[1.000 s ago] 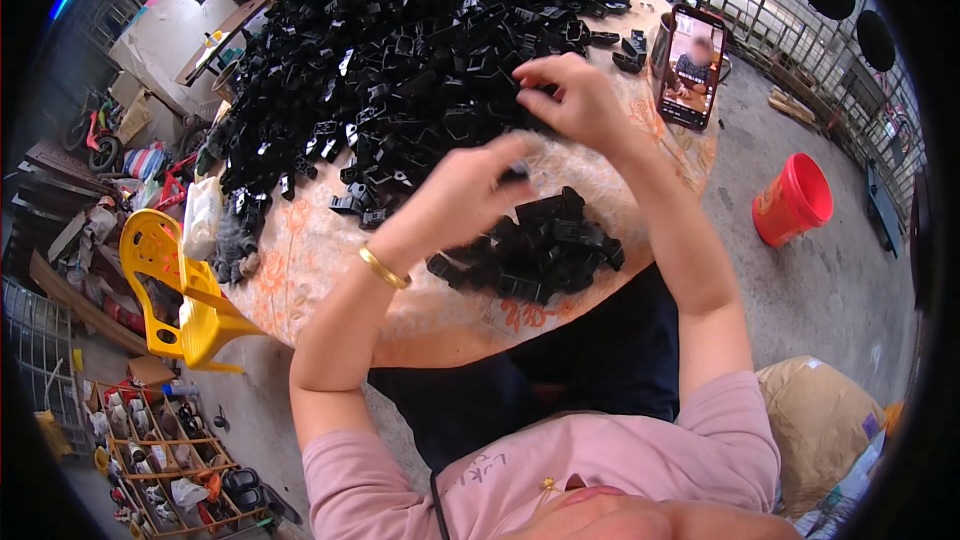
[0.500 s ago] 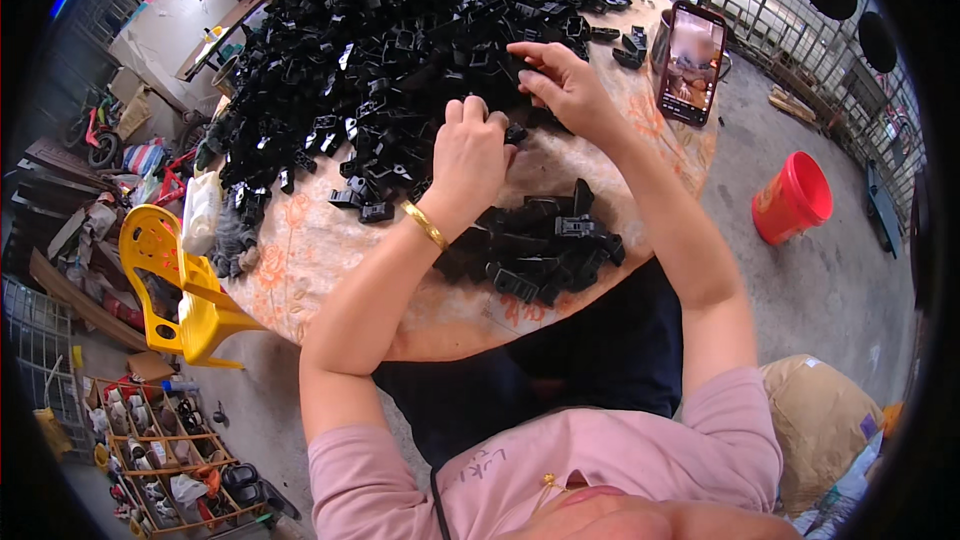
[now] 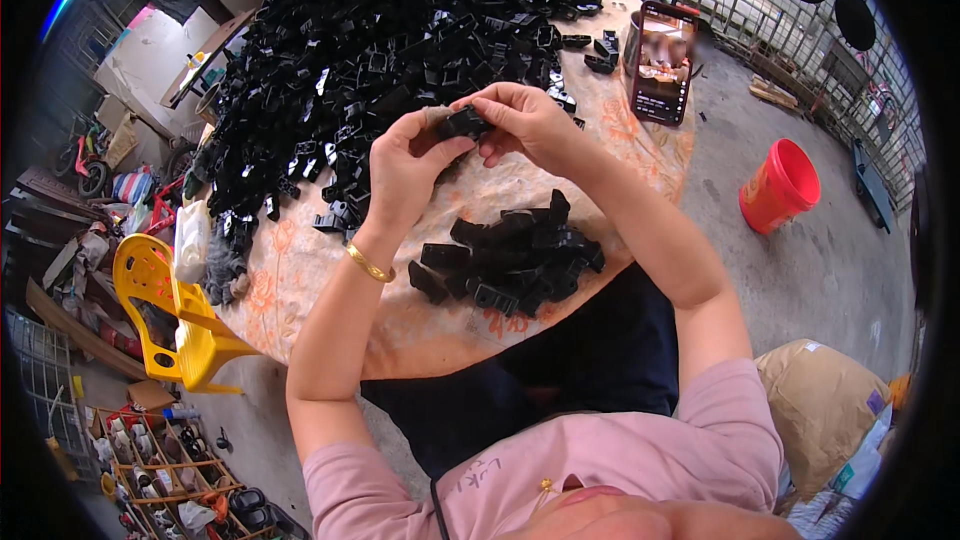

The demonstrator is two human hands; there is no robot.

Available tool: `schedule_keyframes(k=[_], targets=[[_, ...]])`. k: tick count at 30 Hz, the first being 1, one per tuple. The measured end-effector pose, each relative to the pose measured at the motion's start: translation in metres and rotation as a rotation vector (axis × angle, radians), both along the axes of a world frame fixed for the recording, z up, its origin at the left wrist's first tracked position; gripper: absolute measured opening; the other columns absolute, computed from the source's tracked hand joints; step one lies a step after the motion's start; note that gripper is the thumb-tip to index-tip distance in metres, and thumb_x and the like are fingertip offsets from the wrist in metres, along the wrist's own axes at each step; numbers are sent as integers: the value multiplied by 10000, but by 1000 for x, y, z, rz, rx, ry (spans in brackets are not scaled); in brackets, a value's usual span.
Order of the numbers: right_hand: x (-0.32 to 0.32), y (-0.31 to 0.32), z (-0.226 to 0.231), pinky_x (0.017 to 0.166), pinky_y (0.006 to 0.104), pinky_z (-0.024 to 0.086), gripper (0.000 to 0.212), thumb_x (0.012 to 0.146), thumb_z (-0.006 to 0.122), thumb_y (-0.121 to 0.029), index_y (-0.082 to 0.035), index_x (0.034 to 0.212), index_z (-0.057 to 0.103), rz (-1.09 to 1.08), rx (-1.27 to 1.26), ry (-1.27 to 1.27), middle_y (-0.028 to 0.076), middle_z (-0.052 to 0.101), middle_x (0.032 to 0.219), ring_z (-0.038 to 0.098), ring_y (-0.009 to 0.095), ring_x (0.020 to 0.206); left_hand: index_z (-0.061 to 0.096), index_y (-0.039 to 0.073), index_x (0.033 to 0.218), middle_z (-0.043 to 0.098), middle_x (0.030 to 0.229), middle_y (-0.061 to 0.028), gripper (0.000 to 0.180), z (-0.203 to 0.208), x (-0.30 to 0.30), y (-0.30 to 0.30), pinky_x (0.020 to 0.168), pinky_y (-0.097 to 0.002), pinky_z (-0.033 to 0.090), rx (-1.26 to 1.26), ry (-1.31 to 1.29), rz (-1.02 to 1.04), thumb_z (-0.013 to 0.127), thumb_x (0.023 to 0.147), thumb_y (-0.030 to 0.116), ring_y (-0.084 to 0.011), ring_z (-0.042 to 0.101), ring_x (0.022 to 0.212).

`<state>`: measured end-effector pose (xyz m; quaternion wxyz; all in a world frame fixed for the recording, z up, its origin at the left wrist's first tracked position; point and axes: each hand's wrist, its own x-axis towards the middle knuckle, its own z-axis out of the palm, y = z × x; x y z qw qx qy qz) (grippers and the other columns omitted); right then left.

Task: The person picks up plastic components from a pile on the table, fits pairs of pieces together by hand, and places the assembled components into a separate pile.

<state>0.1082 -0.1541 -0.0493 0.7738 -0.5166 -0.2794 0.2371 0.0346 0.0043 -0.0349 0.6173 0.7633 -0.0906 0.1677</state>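
Note:
Between my two hands is a small black plastic part (image 3: 463, 124), held just in front of a big heap of black plastic parts (image 3: 350, 60). My left hand (image 3: 408, 155) pinches its left end with thumb and fingers. From the right, my right hand (image 3: 525, 125) grips the same part, thumb and index finger pressed on it. Fingers cover much of it, so its exact shape is hidden. Nearer to me, below the hands, lies a smaller pile of black plastic parts (image 3: 510, 258) close to the table's front edge.
The round table (image 3: 320, 325) has a flowered cloth. A phone (image 3: 663, 65) stands upright at its right edge. On the floor are a red bucket (image 3: 780, 187) to the right, a yellow chair (image 3: 185, 325) to the left, a shoe rack (image 3: 165, 475) and a brown sack (image 3: 822, 405).
Both hands have drawn together from the edge of the heap and now hold one black part between them. The whole view has shifted slightly.

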Motion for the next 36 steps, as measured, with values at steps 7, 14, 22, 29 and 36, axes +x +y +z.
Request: schedule_keyframes(k=[7,14,22,29,36], targets=[[-13,14,-11,468,228,480,204,916,499,-168,30,968,502,-310,-16,-315,114,573,965,573,114,523,583,-31,1071,625,830,-10,307,-5,-1,-13,658,-175,463,-246,18,15,662,777,13,-42,553,737],[-11,12,-7,504,208,465,301,874,582,-245,16,1022,557,-189,-116,-249,57,605,869,554,74,619,489,-54,1183,605,979,-63,396,-2,-4,-4,789,-221,469,-396,29,-60,608,807,-9,-95,566,888],[14,0,-9,567,235,478,318,889,552,-308,-7,974,612,-109,-91,-361,57,641,816,580,101,659,473,-36,1194,604,1014,-94,389,17,-11,-1,791,-223,479,-248,41,-185,560,815,-43,-109,574,893],[95,-43,-49,928,370,379,343,796,545,-128,-84,1134,577,-1008,-721,-1066,146,584,1107,535,310,1015,521,21,1172,618,976,-83,470,32,-39,-23,684,-284,485,923,-158,-417,680,740,114,-205,563,713],[88,-43,-41,847,408,441,358,742,585,-144,-147,1100,589,-848,-842,-950,124,592,1015,565,294,951,541,27,1147,599,859,-97,433,21,-5,-28,700,-257,473,581,116,-310,667,783,223,-151,565,706]])
